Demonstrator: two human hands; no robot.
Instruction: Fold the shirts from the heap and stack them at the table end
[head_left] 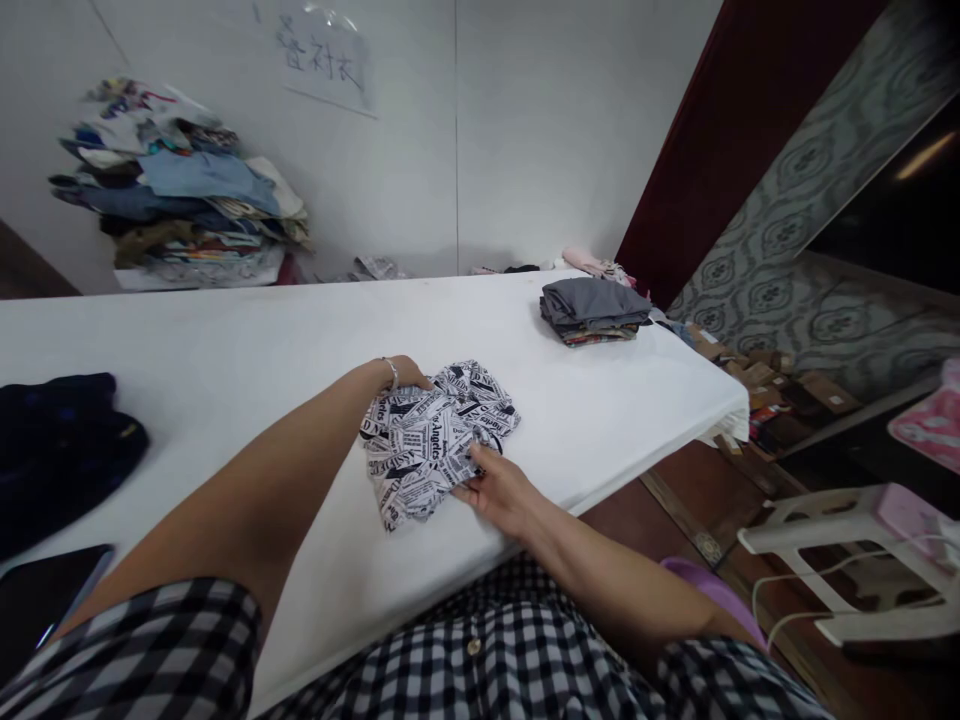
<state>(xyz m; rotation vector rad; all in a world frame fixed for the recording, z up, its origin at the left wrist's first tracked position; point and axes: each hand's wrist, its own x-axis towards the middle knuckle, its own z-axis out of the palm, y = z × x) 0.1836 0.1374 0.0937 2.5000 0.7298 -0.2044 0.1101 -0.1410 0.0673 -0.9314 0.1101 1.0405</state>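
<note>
While it lies bunched on the white table [225, 360], the printed garment [431, 440] shows a black-and-white newspaper pattern, with blocks of headline lettering running at all angles. It is partly folded into a rough, crumpled square, its edges uneven and a loose flap sticking out at the near left corner. It sits near the table's front edge, just in front of me, between my two hands.

My left hand [405, 372] is at the cloth's far left corner, and the fabric covers most of the fingers, so I cannot tell whether they are spread or closed; only the knuckles and the wrist with its thin bracelet [391, 372] show. My right hand [501, 490] is at the near right edge. Its fingers [469, 490] lie close together and curl onto the hem, with the thumb [487, 455] pressed on top, pinching a fold of the fabric.

Farther along the table to the right a folded grey stack [592, 310] rests, well apart from the cloth. A dark garment [60, 440] lies at the left edge, and a tall pile of mixed clothes [180, 190] stands against the wall behind.
</note>
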